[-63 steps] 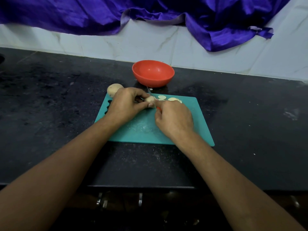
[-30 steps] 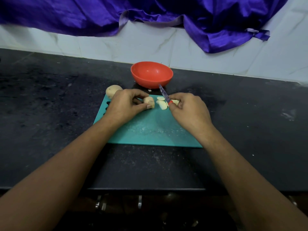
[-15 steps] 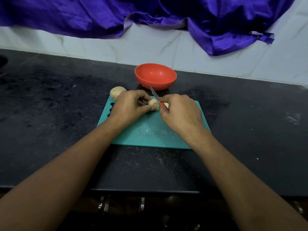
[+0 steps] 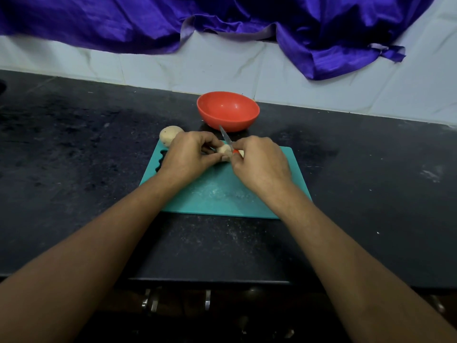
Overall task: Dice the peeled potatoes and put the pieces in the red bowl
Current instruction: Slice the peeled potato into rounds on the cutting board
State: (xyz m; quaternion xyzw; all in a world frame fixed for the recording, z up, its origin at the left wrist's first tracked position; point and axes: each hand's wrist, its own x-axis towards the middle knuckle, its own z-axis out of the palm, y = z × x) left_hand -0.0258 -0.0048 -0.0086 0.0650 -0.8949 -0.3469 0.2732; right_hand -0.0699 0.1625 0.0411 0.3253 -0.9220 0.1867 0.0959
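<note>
On the teal cutting board [image 4: 222,194] my left hand [image 4: 188,157] pinches a small pale potato piece [image 4: 223,149] between thumb and fingers. My right hand [image 4: 259,164] grips a small knife [image 4: 226,138] with a red handle, its blade lying against the right side of the piece and pointing toward the red bowl [image 4: 228,111]. The bowl stands just behind the board and looks empty. A whole peeled potato [image 4: 169,135] lies at the board's far left corner, partly behind my left hand. Any cut slices are hidden under my right hand.
The board lies on a black stone counter [image 4: 74,157] whose front edge runs below my forearms. A white tiled wall [image 4: 272,78] rises behind the bowl, with purple cloth [image 4: 222,18] draped over its top. Drawer handles [image 4: 150,303] show under the counter edge.
My right hand came back from the slices at the right and brought the knife blade against the potato piece. My left hand kept its hold on the piece.
</note>
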